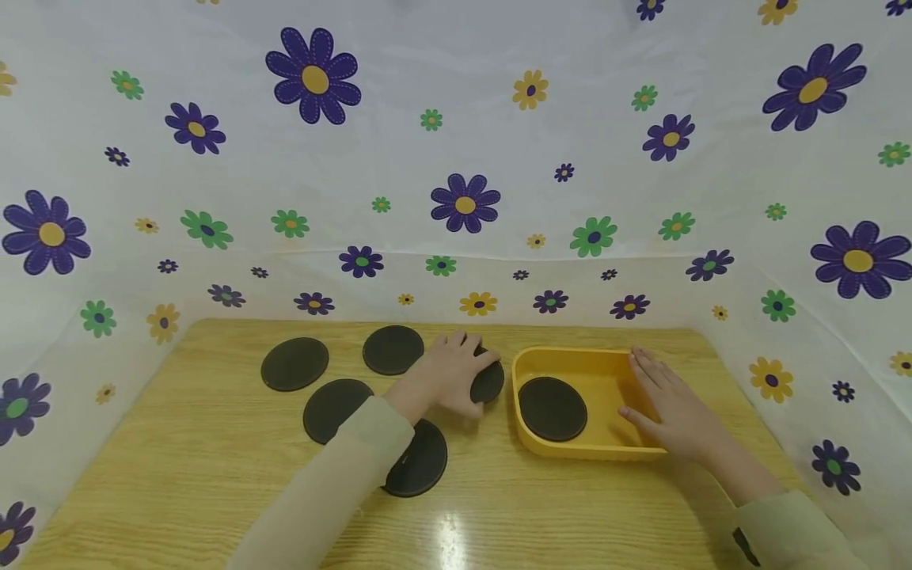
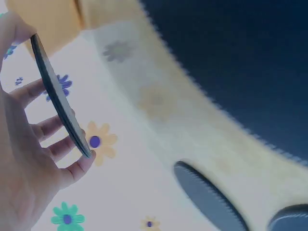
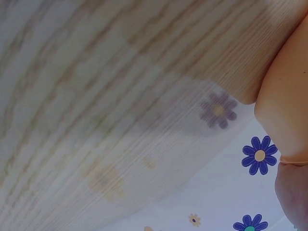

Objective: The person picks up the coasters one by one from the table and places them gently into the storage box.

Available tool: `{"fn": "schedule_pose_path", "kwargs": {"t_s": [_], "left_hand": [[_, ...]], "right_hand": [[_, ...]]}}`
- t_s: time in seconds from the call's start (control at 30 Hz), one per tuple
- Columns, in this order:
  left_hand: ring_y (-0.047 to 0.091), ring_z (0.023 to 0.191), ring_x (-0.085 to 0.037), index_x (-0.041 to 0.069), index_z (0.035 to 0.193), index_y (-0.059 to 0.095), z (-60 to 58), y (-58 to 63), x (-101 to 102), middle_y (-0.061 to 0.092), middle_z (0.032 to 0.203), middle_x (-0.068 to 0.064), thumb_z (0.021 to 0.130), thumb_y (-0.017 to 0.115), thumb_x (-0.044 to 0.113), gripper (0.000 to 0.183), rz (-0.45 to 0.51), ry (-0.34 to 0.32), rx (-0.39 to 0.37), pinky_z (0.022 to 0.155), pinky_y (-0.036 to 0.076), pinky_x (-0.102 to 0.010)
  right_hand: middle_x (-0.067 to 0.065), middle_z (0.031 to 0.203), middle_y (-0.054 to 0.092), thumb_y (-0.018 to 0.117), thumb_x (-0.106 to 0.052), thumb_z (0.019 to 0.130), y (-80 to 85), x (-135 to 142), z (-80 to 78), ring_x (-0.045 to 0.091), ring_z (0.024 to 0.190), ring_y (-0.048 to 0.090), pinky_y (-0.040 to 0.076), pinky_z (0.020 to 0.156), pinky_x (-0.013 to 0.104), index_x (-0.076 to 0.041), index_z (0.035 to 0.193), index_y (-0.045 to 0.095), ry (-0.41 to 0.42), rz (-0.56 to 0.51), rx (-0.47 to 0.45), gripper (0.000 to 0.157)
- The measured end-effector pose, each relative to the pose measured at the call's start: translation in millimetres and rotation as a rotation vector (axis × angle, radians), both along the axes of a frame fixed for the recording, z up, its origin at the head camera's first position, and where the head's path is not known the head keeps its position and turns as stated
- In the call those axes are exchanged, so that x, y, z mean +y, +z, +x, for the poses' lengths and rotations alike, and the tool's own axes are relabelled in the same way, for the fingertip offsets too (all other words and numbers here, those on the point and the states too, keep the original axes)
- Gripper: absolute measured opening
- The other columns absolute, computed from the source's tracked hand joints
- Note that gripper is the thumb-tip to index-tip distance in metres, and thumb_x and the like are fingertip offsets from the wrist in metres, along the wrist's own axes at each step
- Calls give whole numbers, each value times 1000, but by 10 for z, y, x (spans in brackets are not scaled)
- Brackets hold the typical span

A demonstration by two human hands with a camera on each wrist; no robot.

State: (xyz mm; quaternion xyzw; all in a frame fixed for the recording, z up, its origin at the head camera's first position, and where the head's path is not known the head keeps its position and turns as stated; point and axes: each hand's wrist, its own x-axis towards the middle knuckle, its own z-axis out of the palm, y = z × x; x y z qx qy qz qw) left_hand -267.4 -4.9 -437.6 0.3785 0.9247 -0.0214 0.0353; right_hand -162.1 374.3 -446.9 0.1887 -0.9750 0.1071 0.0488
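Observation:
My left hand (image 1: 456,376) holds a black round coaster (image 1: 488,378) by its edges, thumb on one side and fingers on the other. In the left wrist view that coaster (image 2: 60,96) appears edge-on and tilted. It is just left of a yellow plastic bin (image 1: 563,451). Inside the bin, against its left end, lies another black coaster (image 1: 552,408). My right hand (image 1: 673,412) rests on the bin's right end, fingers straight toward the far corner and thumb over the inside. Only a small part of this hand (image 3: 292,197) shows in the right wrist view, beside the bin's wall (image 3: 288,96).
Several more black coasters lie left on the wooden table (image 1: 178,443): one at far left (image 1: 295,364), one at the back (image 1: 393,350), others partly behind my left arm. A white flowered cloth (image 1: 399,158) encloses the table's back and sides.

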Motion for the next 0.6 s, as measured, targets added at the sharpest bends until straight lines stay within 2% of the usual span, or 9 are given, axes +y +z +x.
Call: {"fn": "schedule_pose_path", "kwargs": {"t_s": [0.1,0.33,0.6], "left_hand": [[46,141,-34,31,158,47,19,120,39,47,156,-12,80,71,58,86,10,-38,32,116,44,-57],[46,138,-34,30,155,50,45,370,129,47,154,-12,80,71,57,82,37,-77,79,111,45,-55],[46,138,-32,31,158,47,84,443,390,47,152,-11,82,69,61,85,32,-140,115,115,44,-55]], "right_hand": [[30,174,19,58,-44,107,-9,7,8,45,163,18,-18,123,14,9,165,20,0,9,6,87],[30,173,20,58,-43,107,-15,13,11,44,163,18,-18,121,11,9,165,22,6,0,20,86],[29,173,20,59,-42,107,-22,18,4,45,163,18,-17,123,14,8,165,21,3,1,10,86]]}}
